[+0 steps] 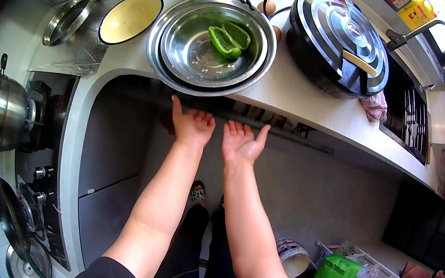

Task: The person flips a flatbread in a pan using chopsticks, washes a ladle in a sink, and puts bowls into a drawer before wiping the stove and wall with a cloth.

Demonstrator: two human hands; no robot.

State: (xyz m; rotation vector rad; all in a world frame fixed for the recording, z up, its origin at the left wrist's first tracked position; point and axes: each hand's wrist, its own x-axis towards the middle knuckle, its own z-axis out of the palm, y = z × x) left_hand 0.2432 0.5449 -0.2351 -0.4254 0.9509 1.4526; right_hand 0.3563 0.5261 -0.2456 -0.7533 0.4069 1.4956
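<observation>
Cut green pepper (223, 41) in the inner of two nested steel bowls (188, 58)

Block lettering stands in pale characters on the shoe (197, 192) below the left hand (193, 126), and in dark characters on the green bag (333, 276), low and right of the right hand (243, 141). Beyond the right hand, to its right, the yellow bottle (417, 14) bears a printed label and the pot lid (343, 38) a central emblem, both too small to read.
</observation>
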